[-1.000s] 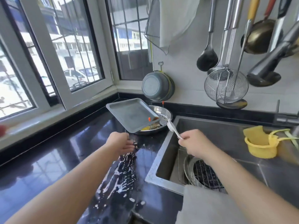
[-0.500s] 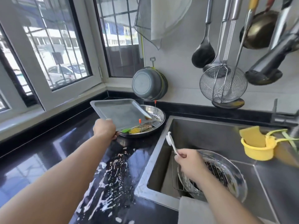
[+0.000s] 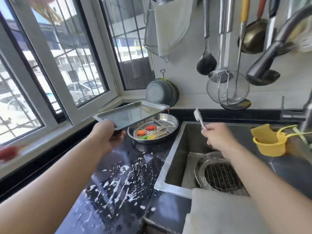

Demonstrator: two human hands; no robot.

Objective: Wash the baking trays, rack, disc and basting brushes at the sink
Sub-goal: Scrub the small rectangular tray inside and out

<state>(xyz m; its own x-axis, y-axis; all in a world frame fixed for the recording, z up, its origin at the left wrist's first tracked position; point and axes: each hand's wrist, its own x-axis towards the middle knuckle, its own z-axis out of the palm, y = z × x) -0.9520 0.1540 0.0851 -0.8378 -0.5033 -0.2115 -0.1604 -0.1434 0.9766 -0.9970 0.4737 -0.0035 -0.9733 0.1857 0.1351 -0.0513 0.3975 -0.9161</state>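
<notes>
My left hand (image 3: 108, 135) grips the near edge of a rectangular metal baking tray (image 3: 133, 113) and holds it in the air above a round steel basin (image 3: 173, 123). Coloured basting brushes (image 3: 146, 133) and a small rack lie in that basin. Over the sink's left rim, my right hand (image 3: 217, 136) holds a white scrubbing brush (image 3: 198, 117), bristles up. In the sink (image 3: 190, 134) below lies a round wire rack (image 3: 222, 176) inside a metal disc-shaped pan.
White suds (image 3: 121, 184) streak the black counter in front of the basin. A yellow sponge holder (image 3: 268, 142) hangs on the sink's right side under the faucet (image 3: 276, 46). Ladles and a strainer hang on the wall; a white cloth (image 3: 224, 213) drapes the sink's front edge.
My left hand has taken hold of the tray and lifted it off the basin, uncovering the brushes. My right hand has risen from the sink with the scrubbing brush.
</notes>
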